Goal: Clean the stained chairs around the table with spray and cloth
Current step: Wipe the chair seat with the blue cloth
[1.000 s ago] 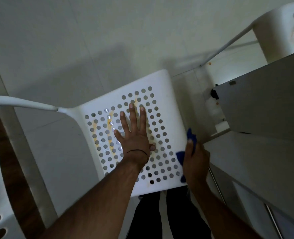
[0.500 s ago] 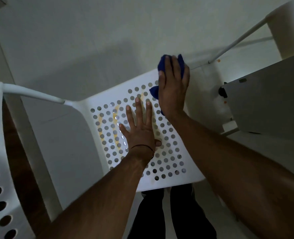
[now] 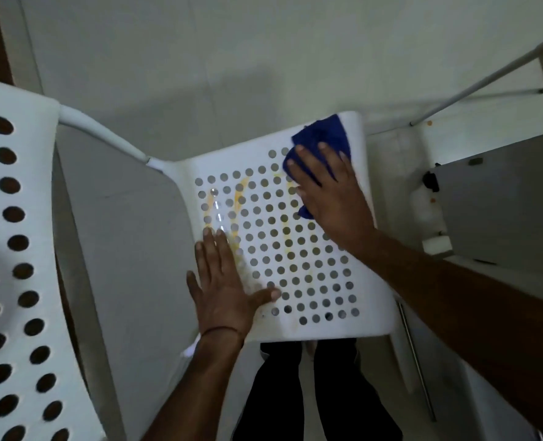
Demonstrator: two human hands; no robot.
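Note:
A white perforated chair seat (image 3: 369,316) lies below me, streaked with yellow stains (image 3: 214,208) on its left part. My right hand (image 3: 330,192) presses a blue cloth (image 3: 322,138) flat against the seat's far right corner, fingers straight. Lying flat on the seat's near left edge is my left hand (image 3: 224,288), with its thumb spread to the right. No spray bottle is in view.
The chair's perforated white backrest (image 3: 18,249) fills the left edge, joined by a white tube (image 3: 101,135). A grey table (image 3: 512,198) stands at the right, with another chair's leg (image 3: 483,74) beyond it. My dark trouser legs (image 3: 311,393) are below the seat.
My right hand came up from the seat's near right corner to its far right corner with the cloth. My left hand slid from the seat's middle to its near left edge.

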